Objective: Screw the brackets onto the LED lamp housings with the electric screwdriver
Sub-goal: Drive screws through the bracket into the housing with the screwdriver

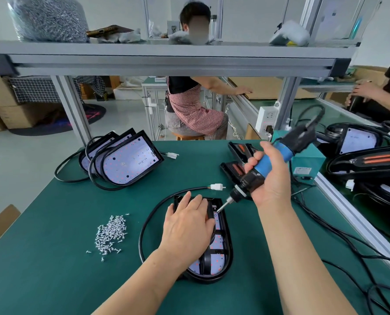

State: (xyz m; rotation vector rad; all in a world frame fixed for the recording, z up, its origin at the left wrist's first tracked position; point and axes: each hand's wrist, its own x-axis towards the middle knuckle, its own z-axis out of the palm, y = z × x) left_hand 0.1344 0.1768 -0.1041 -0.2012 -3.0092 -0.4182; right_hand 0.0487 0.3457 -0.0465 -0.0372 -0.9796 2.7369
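A: Where's the housing?
B: The housing (221, 264) lies flat on the mat (53, 258), screws (111, 233) just left. Left hand (187, 226) presses the bracket (210, 210), fingers spread flat.
A: The right hand?
B: Right hand (269, 176) grips the screwdriver (257, 176), bit on the housing's top edge

LED lamp housing (221, 258): black D-shaped shell, lies flat, white LED board up, black bracket (210, 211) across its far end. Electric screwdriver (266, 165): blue/black, tilted, bit tip at bracket's right end. Loose silver screws (111, 233) piled left of housing.
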